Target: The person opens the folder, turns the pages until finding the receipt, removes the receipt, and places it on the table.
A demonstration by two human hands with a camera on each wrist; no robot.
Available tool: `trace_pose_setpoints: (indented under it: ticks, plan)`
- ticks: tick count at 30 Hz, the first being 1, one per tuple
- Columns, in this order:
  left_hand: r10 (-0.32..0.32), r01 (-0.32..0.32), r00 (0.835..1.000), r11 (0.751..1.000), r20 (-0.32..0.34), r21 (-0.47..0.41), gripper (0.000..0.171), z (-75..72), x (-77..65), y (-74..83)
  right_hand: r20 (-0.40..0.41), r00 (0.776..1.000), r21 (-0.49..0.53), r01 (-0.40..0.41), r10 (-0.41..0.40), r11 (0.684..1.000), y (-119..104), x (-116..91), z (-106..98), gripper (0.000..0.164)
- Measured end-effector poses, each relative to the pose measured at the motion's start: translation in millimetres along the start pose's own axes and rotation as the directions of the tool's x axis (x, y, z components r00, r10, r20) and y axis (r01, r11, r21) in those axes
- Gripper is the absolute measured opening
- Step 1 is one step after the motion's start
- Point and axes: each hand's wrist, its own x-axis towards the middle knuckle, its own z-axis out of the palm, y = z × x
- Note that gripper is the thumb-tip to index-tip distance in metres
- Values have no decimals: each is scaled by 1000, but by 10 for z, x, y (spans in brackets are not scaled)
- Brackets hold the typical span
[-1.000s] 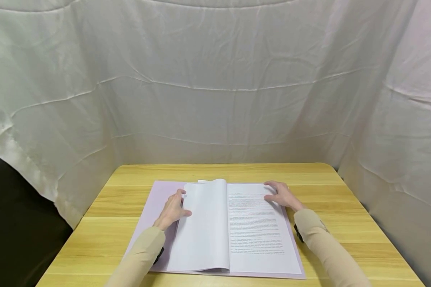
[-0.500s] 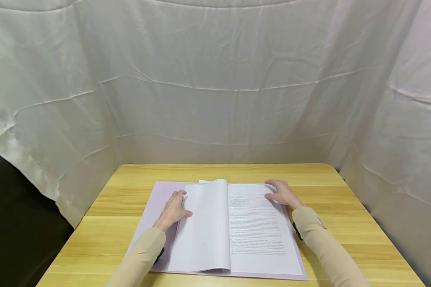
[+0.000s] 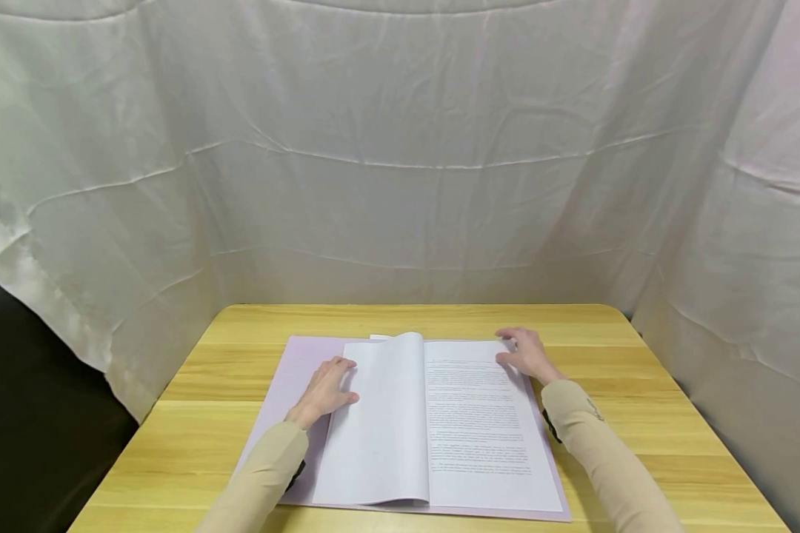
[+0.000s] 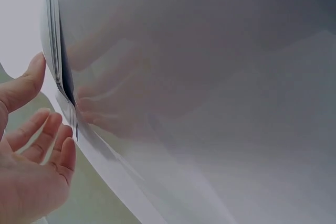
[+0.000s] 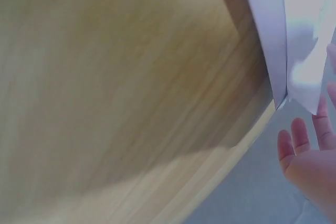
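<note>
An open lilac document folder (image 3: 303, 355) lies on the table, its pages spread to both sides. My left hand (image 3: 325, 389) is at the outer edge of the left-hand pages (image 3: 380, 422). In the left wrist view, the thumb (image 4: 34, 74) touches the stack's edge, while the loosely bent fingers lie just beyond it. The right-hand page (image 3: 476, 414) carries printed text. At its far outer corner is my right hand (image 3: 527, 355), thumb and forefinger apart. In the right wrist view, a raised page corner (image 5: 307, 98) meets a fingertip there.
The wooden table (image 3: 640, 444) extends around the folder, its rounded far corners near a pale hanging curtain (image 3: 400, 207). A white paper edge (image 3: 380, 337) sticks out behind the left-hand pages. Dark cloth (image 3: 33, 414) shows at the far left.
My right hand has shifted slightly right and away from me at the page corner. The left hand's fingers have spread a little farther over the left page edge.
</note>
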Motion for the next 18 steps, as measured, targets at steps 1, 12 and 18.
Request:
trace_pose_setpoints:
  ticks: [1,12,18]
  plan:
    - [8,-8,1000,1000,8,-7,57,2,-6,-2,-2,1000,7,-9,9,1000,4,3,-2,45]
    - [14,-13,998,1000,54,-9,52,-11,-14,24,8,989,96,-148,148,984,-17,28,-35,39]
    - [-13,12,997,1000,73,16,52,-8,0,34,5,987,113,-160,161,981,-25,18,-58,32]
